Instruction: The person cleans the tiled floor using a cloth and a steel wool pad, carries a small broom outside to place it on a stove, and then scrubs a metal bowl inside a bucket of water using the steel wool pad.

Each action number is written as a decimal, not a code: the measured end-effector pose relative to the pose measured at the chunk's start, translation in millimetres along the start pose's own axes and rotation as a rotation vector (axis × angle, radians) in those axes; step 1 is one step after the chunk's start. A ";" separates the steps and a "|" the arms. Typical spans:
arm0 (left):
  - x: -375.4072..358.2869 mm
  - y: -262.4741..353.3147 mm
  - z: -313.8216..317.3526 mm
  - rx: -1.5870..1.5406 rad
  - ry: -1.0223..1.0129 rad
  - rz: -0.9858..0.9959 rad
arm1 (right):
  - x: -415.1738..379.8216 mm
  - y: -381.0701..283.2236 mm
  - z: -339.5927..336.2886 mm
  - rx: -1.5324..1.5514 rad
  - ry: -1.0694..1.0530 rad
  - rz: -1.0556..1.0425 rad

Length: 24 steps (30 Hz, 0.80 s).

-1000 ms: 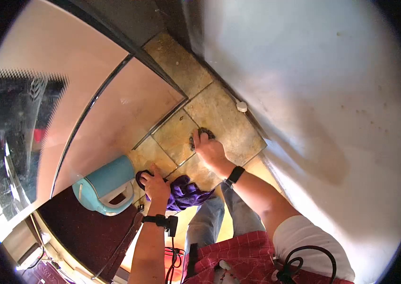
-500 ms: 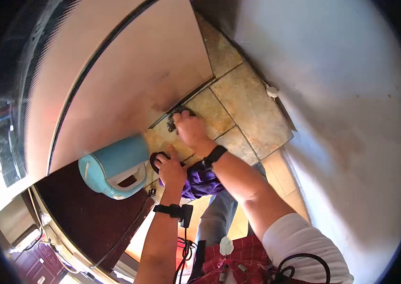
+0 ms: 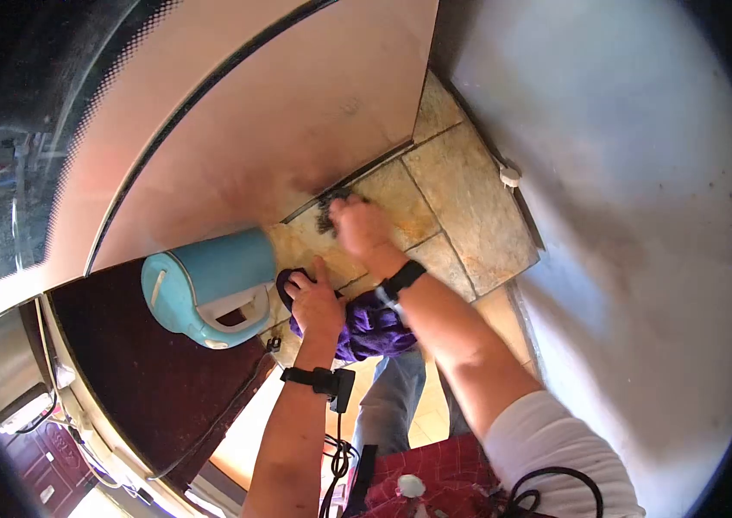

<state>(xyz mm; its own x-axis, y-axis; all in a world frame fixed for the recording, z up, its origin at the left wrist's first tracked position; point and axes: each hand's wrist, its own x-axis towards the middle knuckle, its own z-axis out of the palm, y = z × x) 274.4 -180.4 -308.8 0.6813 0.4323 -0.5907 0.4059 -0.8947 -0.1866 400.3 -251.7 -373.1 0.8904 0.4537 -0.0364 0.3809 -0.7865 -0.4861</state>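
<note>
My right hand (image 3: 361,226), blurred by motion, is closed on a dark wiry scouring pad (image 3: 327,210), pressing it against the tiled counter (image 3: 400,203) along the foot of the pinkish panel. Lower and to the left, my left hand (image 3: 316,304) has its fingers curled over the dark edge of a purple cloth (image 3: 370,326), one finger stretched out towards the tiles. That cloth lies bunched at the counter's front edge, partly under my right forearm. A light blue kettle (image 3: 219,272) lies on its side just left of my left hand.
A large pinkish panel (image 3: 297,112) rises behind the counter. On the right stands a pale wall (image 3: 642,173), with a small white fitting (image 3: 510,177) at its foot. A dark brown surface (image 3: 116,345) with a black cord (image 3: 236,413) is at the left.
My right hand has shifted slightly with the scouring pad by the panel's foot. My left hand stays on the cloth. The whole view has moved a little.
</note>
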 end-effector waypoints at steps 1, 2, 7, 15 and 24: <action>-1.6 -1.8 6.2 0.016 0.036 0.009 | 4.6 19.1 -3.6 -0.029 0.018 -0.023; -0.8 -2.4 9.2 0.025 0.078 0.015 | 12.2 49.6 -15.9 -0.001 0.042 0.053; -1.0 -0.6 1.5 -0.009 0.041 -0.007 | 28.8 107.8 -46.1 -0.008 0.194 0.336; -3.1 -3.0 -2.3 0.023 0.051 0.044 | -63.7 22.6 -0.2 0.002 0.069 0.001; -8.0 -0.2 -10.9 0.013 0.072 0.030 | 61.8 161.8 -85.1 -0.248 0.171 0.335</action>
<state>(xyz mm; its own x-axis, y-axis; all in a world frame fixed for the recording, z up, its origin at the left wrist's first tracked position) 275.5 -182.5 -295.5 0.7353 0.4119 -0.5383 0.3773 -0.9085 -0.1798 538.1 -386.5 -379.7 0.9952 0.0974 -0.0012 0.0941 -0.9643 -0.2476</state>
